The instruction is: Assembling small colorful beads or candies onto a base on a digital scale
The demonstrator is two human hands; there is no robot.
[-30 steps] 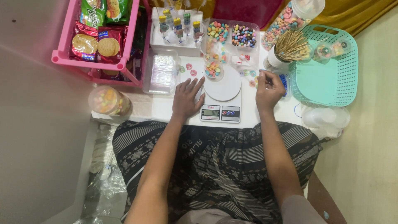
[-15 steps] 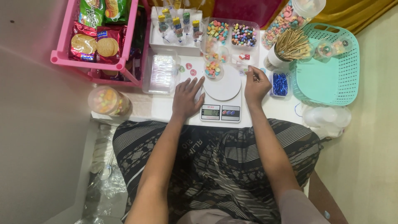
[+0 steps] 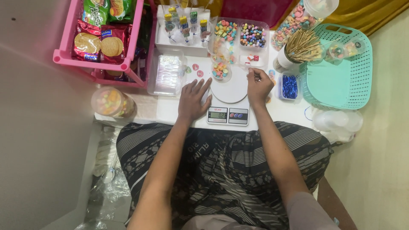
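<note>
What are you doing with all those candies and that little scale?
A person sits at a low white table with a kitchen scale in front of them. The left hand lies flat beside the scale's round plate. The right hand is at the plate's other edge, fingers pinched together; what they pinch is too small to tell. A small cup of coloured candies sits just behind the scale, with trays of more sweets further back.
</note>
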